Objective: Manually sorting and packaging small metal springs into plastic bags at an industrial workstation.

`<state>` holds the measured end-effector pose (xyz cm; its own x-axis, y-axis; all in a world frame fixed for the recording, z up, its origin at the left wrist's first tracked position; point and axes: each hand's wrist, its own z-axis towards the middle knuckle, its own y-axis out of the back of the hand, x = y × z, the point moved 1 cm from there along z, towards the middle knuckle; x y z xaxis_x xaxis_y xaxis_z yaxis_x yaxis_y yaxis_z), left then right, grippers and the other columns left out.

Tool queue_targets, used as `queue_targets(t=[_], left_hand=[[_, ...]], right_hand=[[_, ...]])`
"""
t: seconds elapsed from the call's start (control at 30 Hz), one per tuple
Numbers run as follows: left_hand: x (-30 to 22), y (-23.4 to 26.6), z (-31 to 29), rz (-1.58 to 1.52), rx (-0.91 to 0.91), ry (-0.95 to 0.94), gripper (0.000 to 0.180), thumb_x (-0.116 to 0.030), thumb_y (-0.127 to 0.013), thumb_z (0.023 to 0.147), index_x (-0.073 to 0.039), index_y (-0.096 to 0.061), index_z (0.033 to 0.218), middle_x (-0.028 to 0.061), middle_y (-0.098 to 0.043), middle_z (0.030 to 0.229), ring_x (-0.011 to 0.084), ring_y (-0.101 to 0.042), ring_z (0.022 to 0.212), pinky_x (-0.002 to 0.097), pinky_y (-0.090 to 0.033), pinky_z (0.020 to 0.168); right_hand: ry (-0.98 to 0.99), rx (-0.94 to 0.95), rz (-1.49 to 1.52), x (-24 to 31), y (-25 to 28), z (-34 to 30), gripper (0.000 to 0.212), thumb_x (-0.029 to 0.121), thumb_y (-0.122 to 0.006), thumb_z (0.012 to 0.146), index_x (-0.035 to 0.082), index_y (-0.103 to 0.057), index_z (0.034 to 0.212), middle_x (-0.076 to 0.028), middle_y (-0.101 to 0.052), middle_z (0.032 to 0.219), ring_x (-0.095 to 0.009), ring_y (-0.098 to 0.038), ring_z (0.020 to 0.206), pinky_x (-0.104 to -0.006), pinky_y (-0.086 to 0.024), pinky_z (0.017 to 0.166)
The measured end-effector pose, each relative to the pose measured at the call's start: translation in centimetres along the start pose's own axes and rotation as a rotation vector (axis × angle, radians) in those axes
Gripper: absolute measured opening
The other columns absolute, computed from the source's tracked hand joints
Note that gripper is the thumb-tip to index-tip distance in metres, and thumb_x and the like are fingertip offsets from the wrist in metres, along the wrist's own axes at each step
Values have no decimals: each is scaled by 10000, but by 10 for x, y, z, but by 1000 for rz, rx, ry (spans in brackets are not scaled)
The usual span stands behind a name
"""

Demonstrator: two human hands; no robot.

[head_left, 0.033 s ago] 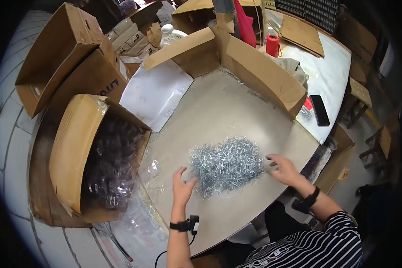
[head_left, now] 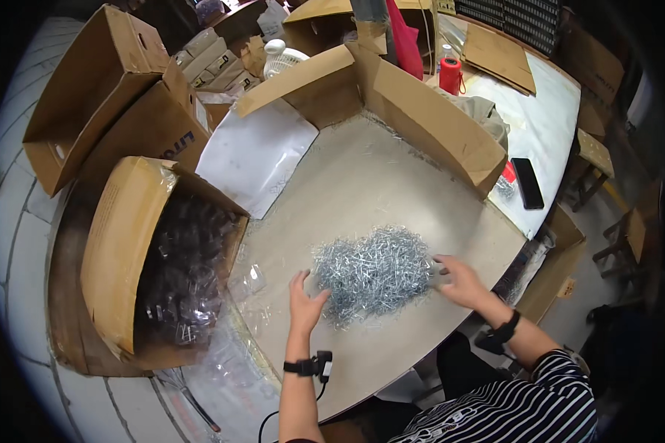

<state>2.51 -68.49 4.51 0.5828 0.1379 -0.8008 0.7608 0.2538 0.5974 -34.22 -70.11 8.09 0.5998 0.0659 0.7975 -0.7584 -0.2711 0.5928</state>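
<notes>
Head view looks down on a pale round surface (head_left: 362, 184) where a tangled heap of small shiny metal pieces (head_left: 373, 272) lies near the person's edge. Left hand (head_left: 303, 303) sits at the heap's left side, its grip spread, fingers open and curved with the tips at or just touching the outer pieces, holding nothing that can be made out. Right hand (head_left: 458, 279) is at the heap's right side, fingers likewise spread and reaching into the fringe; whether any piece is pinched there cannot be told. Both hands flank the heap, which is still one loose mound, with only stray bits scattered about it on the surface. Judging from that, the work on the heap looks barely begun or in its middle: no sorted group, row or filled container of these pieces shows near the hands. To the left an open cardboard box (head_left: 118, 251) lined with clear plastic holds dark items, too dim to tell. A cardboard wall (head_left: 428, 122) borders the far side of the surface, a white sheet (head_left: 255, 159) lies at the upper left, and a black phone (head_left: 527, 183) and a red spool (head_left: 450, 75) rest beyond the wall.
</notes>
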Motion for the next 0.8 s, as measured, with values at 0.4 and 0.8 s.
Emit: queue_targets(t=[0.4, 0.8], left_hand=[[-49, -18, -11, -104, -32, 370, 406, -83, -746, 608, 38, -550, 942, 119, -600, 876, 200, -579, 839, 308, -469, 771], [-72, -55, -71, -490, -213, 756, 318, -45, -672, 675, 65, -581, 960, 77, -614, 861, 127, -553, 763, 252, -440, 677]], right_hand=[[53, 163, -154, 13, 12, 66, 387, 172, -646, 702, 25, -558, 1049, -142, -533, 1107, -356, -581, 919, -434, -486, 774], [70, 312, 19, 5, 11, 86, 332, 94, -656, 673, -28, -562, 968, -196, -504, 1214, -372, -578, 962, -392, -476, 838]])
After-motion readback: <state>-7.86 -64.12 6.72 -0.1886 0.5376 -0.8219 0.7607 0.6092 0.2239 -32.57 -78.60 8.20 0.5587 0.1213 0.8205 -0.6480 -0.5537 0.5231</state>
